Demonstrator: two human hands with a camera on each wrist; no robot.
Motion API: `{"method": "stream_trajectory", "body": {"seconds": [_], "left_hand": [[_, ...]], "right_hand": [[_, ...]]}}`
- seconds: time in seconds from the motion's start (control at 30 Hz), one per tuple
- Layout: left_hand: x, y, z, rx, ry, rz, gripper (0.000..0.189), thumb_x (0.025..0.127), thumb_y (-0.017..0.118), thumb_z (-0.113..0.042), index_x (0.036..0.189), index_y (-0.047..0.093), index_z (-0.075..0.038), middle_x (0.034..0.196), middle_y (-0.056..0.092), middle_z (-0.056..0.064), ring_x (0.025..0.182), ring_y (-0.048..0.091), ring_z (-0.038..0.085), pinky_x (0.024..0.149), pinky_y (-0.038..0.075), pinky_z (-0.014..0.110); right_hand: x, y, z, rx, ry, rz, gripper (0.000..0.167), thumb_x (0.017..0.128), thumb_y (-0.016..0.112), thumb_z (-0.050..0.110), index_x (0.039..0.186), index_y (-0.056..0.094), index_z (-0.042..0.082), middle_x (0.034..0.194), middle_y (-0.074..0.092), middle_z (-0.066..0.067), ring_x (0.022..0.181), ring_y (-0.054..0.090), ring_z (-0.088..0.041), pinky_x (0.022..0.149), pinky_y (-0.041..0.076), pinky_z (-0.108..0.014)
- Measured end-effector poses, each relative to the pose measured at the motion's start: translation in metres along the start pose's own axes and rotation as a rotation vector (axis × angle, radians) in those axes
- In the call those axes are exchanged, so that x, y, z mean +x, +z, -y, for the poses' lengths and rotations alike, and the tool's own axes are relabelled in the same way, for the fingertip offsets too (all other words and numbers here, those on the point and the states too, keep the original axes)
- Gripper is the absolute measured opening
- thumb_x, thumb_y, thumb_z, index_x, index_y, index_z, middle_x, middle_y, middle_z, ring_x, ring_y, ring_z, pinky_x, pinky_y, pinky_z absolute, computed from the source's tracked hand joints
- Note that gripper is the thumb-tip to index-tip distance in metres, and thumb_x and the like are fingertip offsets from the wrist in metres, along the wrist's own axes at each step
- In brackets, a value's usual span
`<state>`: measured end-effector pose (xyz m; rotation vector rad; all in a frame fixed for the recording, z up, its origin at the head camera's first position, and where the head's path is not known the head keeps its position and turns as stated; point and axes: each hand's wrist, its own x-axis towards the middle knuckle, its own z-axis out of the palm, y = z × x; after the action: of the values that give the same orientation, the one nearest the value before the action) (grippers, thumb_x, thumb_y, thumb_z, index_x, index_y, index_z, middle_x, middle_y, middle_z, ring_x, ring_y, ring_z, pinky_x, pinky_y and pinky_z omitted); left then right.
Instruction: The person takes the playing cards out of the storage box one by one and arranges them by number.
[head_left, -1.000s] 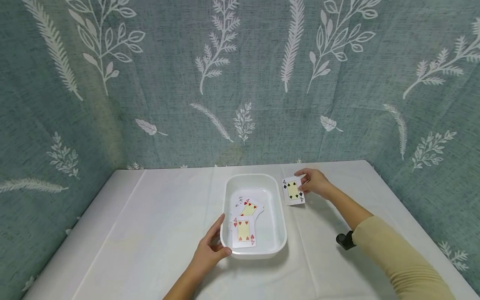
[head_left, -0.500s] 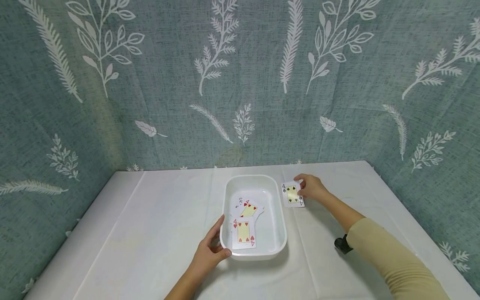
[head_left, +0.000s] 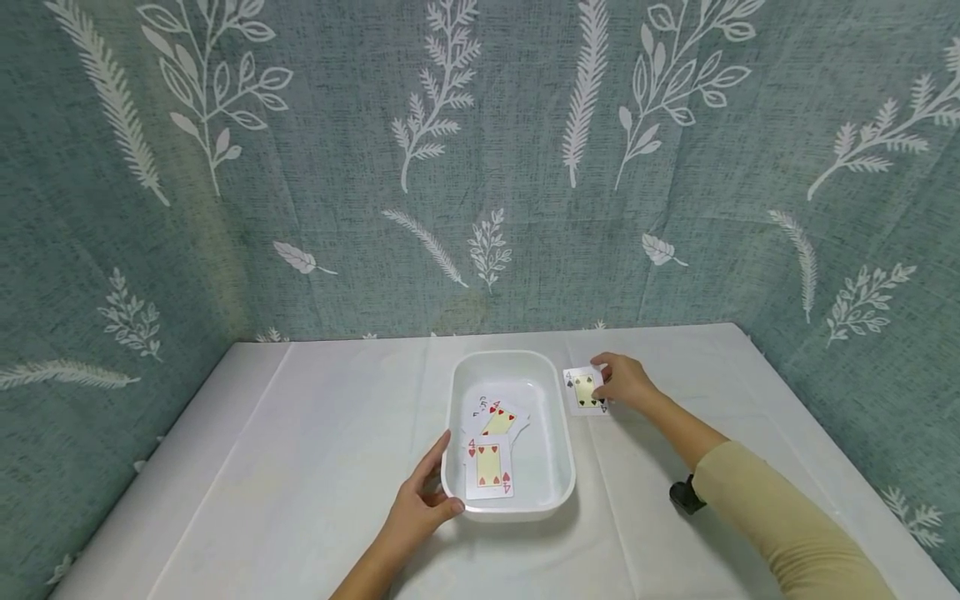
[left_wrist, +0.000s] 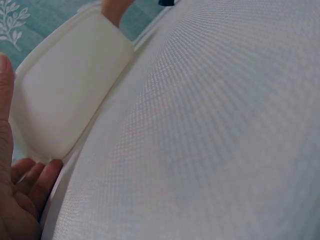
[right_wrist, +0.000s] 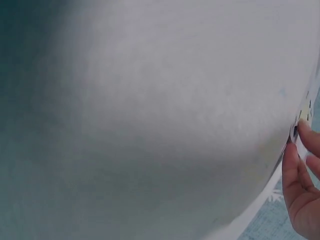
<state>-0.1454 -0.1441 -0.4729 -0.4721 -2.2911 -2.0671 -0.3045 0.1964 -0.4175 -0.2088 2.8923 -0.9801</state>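
Note:
My left hand holds the near left side of a white plastic tray, thumb at the front corner and fingers along the left wall. In the left wrist view its curled fingers lie against the tray's lower edge. Inside the tray, a four of hearts lies face up over another red-heart card and further overlapping cards. To the right of the tray, my right hand pinches the right edge of a four of spades, low over the tabletop. The right wrist view shows thumb and fingers on that card.
A white cloth covers the table. Blue-green leaf-patterned fabric stands behind it and along both sides. A small black object shows beside the right sleeve.
My right hand has moved slightly down toward the table with the four of spades, which now looks flatter. My left hand stays at the tray.

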Motion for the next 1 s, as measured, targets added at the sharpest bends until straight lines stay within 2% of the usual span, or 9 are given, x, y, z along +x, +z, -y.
{"method": "stream_trajectory", "body": {"seconds": [0.2,0.3,0.57,0.8,1.0], "left_hand": [[0.000,0.000,-0.001,-0.010,-0.013,0.001,0.088,0.075,0.077,-0.039,0.148,0.033,-0.019,0.128,0.053,0.021,0.108,0.055,0.028,0.078,0.055,0.023],[0.000,0.000,-0.002,-0.010,-0.023,-0.001,0.089,0.074,0.077,-0.039,0.149,0.032,-0.020,0.129,0.052,0.020,0.108,0.056,0.026,0.078,0.055,0.023],[0.000,0.000,-0.001,0.000,-0.018,-0.003,0.089,0.075,0.077,-0.040,0.148,0.032,-0.019,0.129,0.052,0.021,0.108,0.056,0.026,0.078,0.055,0.022],[-0.001,0.001,0.000,0.002,-0.026,-0.005,0.088,0.074,0.076,-0.040,0.148,0.033,-0.020,0.130,0.052,0.021,0.108,0.056,0.024,0.078,0.055,0.023],[0.000,0.001,0.001,-0.006,-0.013,-0.004,0.088,0.075,0.076,-0.039,0.148,0.032,-0.018,0.129,0.053,0.022,0.109,0.056,0.027,0.078,0.055,0.023]], "right_hand": [[-0.003,0.000,-0.001,-0.091,-0.014,-0.023,0.063,0.074,0.081,0.012,0.127,0.052,-0.006,0.101,0.062,-0.020,0.088,0.058,-0.030,0.075,0.051,-0.041],[-0.004,0.000,0.002,-0.102,-0.020,-0.031,0.063,0.074,0.081,0.015,0.127,0.053,-0.005,0.106,0.062,-0.021,0.095,0.058,-0.034,0.080,0.050,-0.045],[-0.008,-0.001,0.010,0.044,-0.085,-0.099,0.058,0.078,0.078,0.017,0.127,0.054,-0.003,0.099,0.063,-0.016,0.090,0.061,-0.030,0.071,0.053,-0.037],[-0.011,-0.003,0.027,0.147,-0.096,-0.076,0.061,0.077,0.079,0.020,0.128,0.055,-0.001,0.101,0.065,-0.015,0.090,0.063,-0.028,0.069,0.054,-0.033],[-0.016,-0.003,0.047,0.298,-0.111,-0.056,0.060,0.077,0.079,0.018,0.129,0.054,0.001,0.106,0.063,-0.018,0.084,0.062,-0.025,0.073,0.057,-0.041]]}}
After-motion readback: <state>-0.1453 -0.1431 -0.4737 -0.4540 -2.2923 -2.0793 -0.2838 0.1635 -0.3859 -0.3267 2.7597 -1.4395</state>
